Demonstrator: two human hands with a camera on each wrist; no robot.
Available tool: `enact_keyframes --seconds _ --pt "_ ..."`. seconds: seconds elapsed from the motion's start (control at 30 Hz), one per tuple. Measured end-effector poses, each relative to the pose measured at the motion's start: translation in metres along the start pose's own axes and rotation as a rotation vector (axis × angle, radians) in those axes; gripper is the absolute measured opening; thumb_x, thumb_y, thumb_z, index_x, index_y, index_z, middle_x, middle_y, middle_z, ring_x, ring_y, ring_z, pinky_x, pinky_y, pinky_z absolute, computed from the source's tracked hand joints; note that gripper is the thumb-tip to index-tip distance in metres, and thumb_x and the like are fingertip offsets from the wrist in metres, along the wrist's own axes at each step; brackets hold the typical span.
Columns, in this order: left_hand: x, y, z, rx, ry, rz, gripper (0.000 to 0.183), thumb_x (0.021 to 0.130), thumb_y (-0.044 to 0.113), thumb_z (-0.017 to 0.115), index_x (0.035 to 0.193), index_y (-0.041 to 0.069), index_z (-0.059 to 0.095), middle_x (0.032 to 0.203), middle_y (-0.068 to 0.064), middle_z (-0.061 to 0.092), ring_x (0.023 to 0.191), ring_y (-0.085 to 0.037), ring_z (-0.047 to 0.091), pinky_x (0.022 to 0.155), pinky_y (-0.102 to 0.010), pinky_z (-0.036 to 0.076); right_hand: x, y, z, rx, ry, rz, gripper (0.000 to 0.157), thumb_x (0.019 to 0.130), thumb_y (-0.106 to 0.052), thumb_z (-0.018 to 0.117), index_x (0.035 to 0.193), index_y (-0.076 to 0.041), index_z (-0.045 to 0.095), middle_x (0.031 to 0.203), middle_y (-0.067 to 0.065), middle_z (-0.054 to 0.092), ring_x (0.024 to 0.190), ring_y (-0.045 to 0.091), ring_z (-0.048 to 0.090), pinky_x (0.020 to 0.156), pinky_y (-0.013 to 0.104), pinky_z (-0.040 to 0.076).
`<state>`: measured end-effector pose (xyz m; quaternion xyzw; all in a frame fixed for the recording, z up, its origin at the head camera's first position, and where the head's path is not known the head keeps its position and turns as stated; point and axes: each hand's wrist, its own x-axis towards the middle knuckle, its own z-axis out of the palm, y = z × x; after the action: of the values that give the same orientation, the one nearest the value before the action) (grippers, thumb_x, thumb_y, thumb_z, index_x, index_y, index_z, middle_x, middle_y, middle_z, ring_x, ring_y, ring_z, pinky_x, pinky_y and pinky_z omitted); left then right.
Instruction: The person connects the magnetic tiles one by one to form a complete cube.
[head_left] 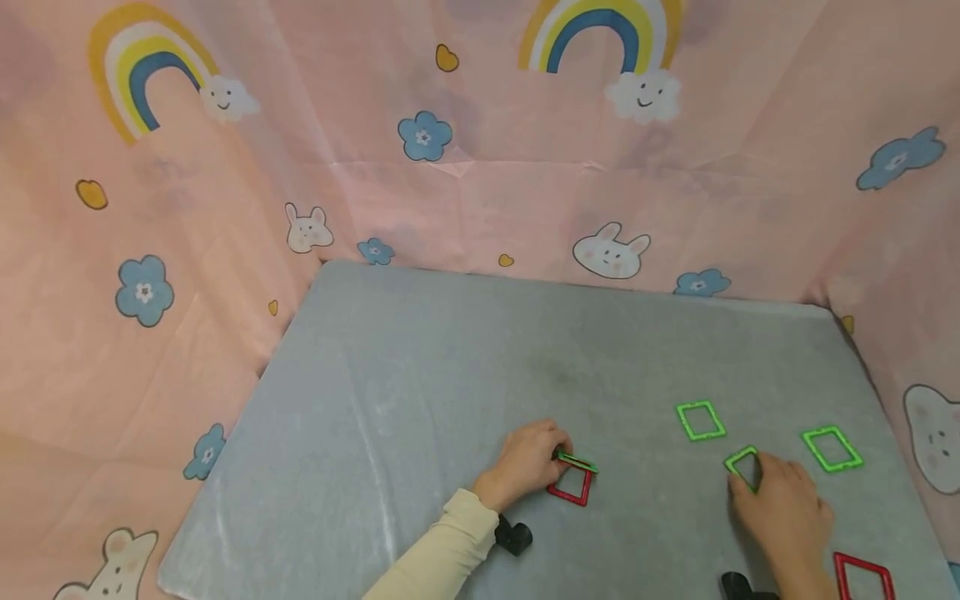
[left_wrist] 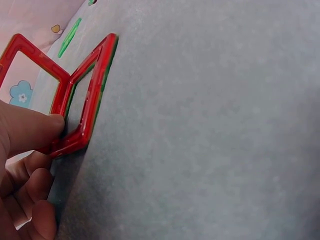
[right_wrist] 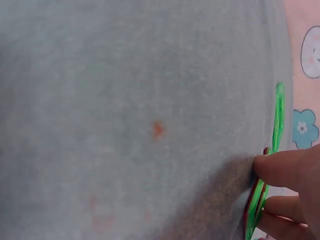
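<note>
My left hand (head_left: 528, 462) pinches square magnetic tile frames near the middle front of the table. One red frame (left_wrist: 92, 105) lies on the cloth with green beneath its edge; another red frame (left_wrist: 41, 59) stands up from it, its far side green in the head view. The thumb (left_wrist: 37, 129) presses where the two meet. Farther right, my right hand (head_left: 787, 508) grips a green square frame (head_left: 738, 457) at the table surface. Red and green edges (right_wrist: 257, 197) show layered between its thumb and fingers; the hand covers the rest.
Two green square frames lie flat, one (head_left: 708, 437) beyond my right hand and another (head_left: 846, 466) to its right. A red frame (head_left: 862, 562) lies at the lower right. The grey cloth-covered table (head_left: 420, 375) meets a pink patterned curtain (head_left: 480, 208) behind and at both sides.
</note>
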<state>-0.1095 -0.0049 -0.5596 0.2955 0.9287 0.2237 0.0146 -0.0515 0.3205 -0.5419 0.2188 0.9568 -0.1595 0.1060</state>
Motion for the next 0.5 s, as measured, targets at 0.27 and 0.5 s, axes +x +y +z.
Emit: enact_keyframes --seconds 0.27,0.5 --pt "0.001 0.002 -0.001 -0.002 -0.018 -0.009 0.008 0.08 0.022 0.08 0.086 0.022 0.074 0.08 0.011 0.058 0.068 -0.001 0.051 0.058 -0.013 0.037 -0.014 -0.007 0.003 -0.008 0.1 -0.025 0.058 0.09 -0.033 0.063 0.123 0.013 0.051 0.121 0.035 0.048 0.115 0.051 0.043 0.086 0.07 0.033" --pt "0.0 0.004 0.0 -0.001 -0.007 -0.03 0.008 0.08 0.022 0.079 0.085 0.022 0.073 0.079 0.011 0.058 0.069 -0.001 0.052 0.057 -0.014 0.037 -0.028 -0.028 0.014 0.029 0.19 -0.023 0.053 0.087 -0.027 0.067 0.119 0.014 0.055 0.113 0.034 0.052 0.108 0.05 0.049 0.085 0.067 0.037"
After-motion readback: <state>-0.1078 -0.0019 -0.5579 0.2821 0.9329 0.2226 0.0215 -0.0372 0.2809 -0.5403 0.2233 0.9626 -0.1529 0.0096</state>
